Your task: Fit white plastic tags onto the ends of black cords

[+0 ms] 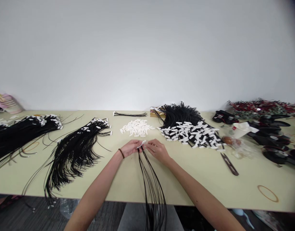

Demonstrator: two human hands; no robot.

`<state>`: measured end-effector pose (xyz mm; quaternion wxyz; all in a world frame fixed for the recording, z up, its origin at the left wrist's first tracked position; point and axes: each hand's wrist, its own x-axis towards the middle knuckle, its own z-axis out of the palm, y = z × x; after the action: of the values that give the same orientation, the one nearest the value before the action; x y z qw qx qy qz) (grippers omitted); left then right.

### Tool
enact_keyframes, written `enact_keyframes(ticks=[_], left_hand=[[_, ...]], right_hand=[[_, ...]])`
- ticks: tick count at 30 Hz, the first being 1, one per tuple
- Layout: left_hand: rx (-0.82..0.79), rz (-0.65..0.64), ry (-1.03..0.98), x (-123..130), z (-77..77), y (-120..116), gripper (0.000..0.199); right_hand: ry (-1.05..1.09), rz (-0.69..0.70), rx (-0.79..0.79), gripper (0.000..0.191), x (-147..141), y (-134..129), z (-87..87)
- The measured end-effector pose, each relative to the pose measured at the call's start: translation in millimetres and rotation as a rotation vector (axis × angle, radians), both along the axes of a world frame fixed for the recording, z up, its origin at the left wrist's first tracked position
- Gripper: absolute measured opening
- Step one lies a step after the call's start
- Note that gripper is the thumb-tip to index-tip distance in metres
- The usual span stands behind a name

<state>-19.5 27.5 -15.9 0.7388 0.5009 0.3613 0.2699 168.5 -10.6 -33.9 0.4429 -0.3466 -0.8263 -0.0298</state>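
Observation:
Near the middle of the table, my left hand (pixel 131 147) pinches a white connector (pixel 142 144) with several thin black wires (pixel 147 173) running from it. Those wires hang over the front edge onto my lap. My right hand (pixel 157 149) has its fingers closed at the other side of the same connector; exactly what its fingertips grip is too small to make out. Just beyond both hands lies a heap of loose white connectors (pixel 138 127). To its right, a large bundle of black wires (pixel 182 114) ends in many white connectors (pixel 193 134).
Black wire bundles (pixel 70 157) spread over the left side. Thread snips (pixel 229 164) and a rubber band (pixel 268 193) lie at right, near a paper cup (pixel 241 129), a plastic bag (pixel 243 150) and black devices (pixel 270 138). A wired connector (pixel 130 114) lies by the wall.

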Motion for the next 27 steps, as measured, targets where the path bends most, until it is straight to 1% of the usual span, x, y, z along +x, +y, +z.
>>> enact_keyframes(ticks=[3,5,14,20,22,24,25,27], left_hand=[[-0.012,0.02,-0.033,0.5,-0.6,0.2,0.032],[-0.019,0.028,-0.044,1.1,-0.3,-0.4,0.032],[-0.05,0.056,-0.117,5.0,-2.1,-2.1,0.029],[-0.071,0.086,-0.174,10.8,-3.7,-4.1,0.026],[-0.078,0.097,-0.191,12.1,-4.2,-4.0,0.026],[-0.082,0.116,-0.207,12.6,-4.8,-3.3,0.027],[-0.081,0.129,-0.212,12.7,-5.2,-2.8,0.027],[-0.081,0.161,-0.219,12.7,-5.8,-2.0,0.028]], right_hand=[[-0.127,0.025,0.133,0.017,-2.2,-0.3,-0.3],[-0.162,0.026,0.17,0.016,-2.8,-0.1,-0.1],[-0.261,0.007,0.246,0.012,-5.0,-4.2,5.6],[-0.237,-0.011,0.257,0.011,-5.9,-5.2,6.5],[-0.16,0.015,0.219,0.012,-7.5,-6.2,7.4],[-0.001,0.07,0.121,0.014,-10.1,-8.5,10.8],[0.108,0.095,0.043,0.014,-11.4,-10.0,13.7],[0.364,0.13,-0.171,0.013,-12.6,-12.7,21.5]])
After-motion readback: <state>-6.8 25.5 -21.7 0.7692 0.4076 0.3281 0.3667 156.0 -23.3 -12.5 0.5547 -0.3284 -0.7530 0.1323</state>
